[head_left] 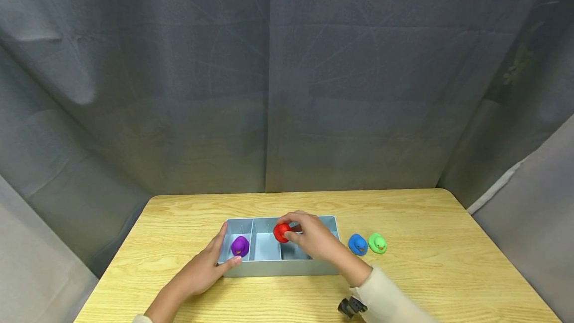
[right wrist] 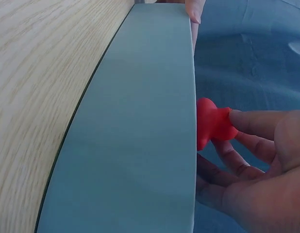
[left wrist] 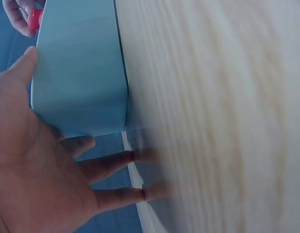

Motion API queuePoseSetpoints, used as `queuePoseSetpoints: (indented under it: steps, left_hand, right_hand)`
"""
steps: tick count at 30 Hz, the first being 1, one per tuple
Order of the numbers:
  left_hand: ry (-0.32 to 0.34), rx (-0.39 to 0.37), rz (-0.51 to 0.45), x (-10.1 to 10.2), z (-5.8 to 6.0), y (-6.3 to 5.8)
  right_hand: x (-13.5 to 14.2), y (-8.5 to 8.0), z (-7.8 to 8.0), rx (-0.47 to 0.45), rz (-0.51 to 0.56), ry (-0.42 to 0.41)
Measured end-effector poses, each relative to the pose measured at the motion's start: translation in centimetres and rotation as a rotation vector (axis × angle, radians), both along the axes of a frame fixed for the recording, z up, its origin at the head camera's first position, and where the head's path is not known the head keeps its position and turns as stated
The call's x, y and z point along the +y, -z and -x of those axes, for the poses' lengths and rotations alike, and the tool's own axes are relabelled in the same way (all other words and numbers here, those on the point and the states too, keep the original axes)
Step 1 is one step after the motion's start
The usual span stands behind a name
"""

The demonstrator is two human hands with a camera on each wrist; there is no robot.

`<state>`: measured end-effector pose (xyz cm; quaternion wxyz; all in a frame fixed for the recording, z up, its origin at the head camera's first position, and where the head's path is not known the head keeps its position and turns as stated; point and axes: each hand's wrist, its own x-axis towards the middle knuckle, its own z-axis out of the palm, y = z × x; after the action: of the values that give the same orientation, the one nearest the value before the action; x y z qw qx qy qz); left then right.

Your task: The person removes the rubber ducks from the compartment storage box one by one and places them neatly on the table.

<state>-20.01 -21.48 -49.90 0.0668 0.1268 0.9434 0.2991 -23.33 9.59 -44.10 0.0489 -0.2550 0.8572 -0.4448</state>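
While my right grip pinches a red toy duck between thumb and fingertips, parted only by its width, I hold it above the grey-blue divided tray, near the second divider from the left. Left grip spread wide: thumb on the near rim, fingers at the left end. Purple toy duck in the leftmost compartment. Blue toy duck and green toy duck (side by side) on the table, right of the tray.
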Motion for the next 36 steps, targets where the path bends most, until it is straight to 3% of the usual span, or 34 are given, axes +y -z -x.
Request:
queuePoseSetpoints:
  steps: [15, 27, 36]
  left_hand:
    - [0.0, 0.001, 0.01, -0.1, 0.1, 0.2]
    - [-0.002, 0.001, 0.01, 0.0, 0.1, 0.1]
    - [-0.003, 0.011, 0.003, 0.1, 0.0, 0.1]
  right_hand:
    - [2.5, -0.2, -0.4, -0.075, 0.079, 0.046]
    - [4.1, 0.3, -0.6, -0.067, 0.074, 0.144]
    - [5.7, 0.2, -0.8, -0.054, 0.072, 0.149]
